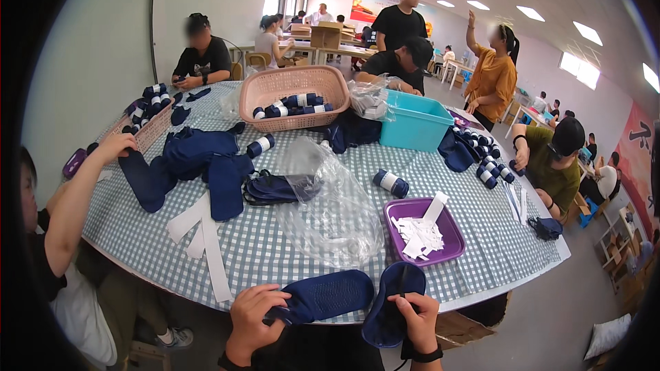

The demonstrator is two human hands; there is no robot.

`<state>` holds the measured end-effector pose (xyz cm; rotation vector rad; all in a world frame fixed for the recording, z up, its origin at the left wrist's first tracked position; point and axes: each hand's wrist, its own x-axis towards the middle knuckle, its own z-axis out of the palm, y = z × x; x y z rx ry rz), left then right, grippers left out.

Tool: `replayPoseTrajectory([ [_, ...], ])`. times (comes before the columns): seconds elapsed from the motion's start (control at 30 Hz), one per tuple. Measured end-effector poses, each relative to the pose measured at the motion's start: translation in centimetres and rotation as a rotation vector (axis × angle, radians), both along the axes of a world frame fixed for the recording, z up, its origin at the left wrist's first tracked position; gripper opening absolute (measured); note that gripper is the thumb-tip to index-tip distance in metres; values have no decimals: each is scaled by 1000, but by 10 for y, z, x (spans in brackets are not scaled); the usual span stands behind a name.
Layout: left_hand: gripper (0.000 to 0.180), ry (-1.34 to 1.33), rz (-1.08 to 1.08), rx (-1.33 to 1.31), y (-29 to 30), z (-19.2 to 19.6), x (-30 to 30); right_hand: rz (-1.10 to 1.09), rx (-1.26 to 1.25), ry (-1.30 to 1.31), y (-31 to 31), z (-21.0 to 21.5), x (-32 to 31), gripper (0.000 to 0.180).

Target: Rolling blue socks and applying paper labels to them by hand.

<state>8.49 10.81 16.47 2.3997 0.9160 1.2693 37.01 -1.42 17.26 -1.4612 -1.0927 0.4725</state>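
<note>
Low at the table's near edge, my left hand [256,317] pinches one end of a navy sock [333,294] that lies flat, its sole covered in small grip dots. My right hand [419,319] closes thumb and fingers on a second navy sock [393,282], held upright with a dark inner side toward me. The two socks nearly meet between my hands. Just beyond them stands a purple tray [455,239] of white paper bands, and a clear plastic bag [333,223] lies left of it.
White paper strips [214,254] and a pile of navy socks [199,154] lie to the left. A rolled, banded sock [390,183] rests mid-table. Farther back stand a pink basket [292,80] of rolls and a turquoise bin [418,122]. Co-workers sit around the table; one person's arm [82,185] reaches in from the left.
</note>
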Motion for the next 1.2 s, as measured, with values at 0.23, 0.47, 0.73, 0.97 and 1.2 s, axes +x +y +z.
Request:
replayPoseTrajectory([
  [0.23, 18, -14, 4, 11, -2, 3, 0, -9, 60, -19, 1, -6, 0, 19],
  [0.47, 16, 10, 10, 16, -1, -1, -2, -6, 47, -1, 1, -6, 0, 19],
  [0.73, 16, 10, 8, 13, -2, 1, -2, -21, 21, -17, 1, 0, -5, 27],
  [0.97, 16, 10, 9, 29, -1, 2, -3, -42, 1, -44, -1, 1, -6, 22],
  [1.2, 16, 13, 2, 32, -2, 2, -1, -55, 23, -32, -2, 0, -6, 20],
])
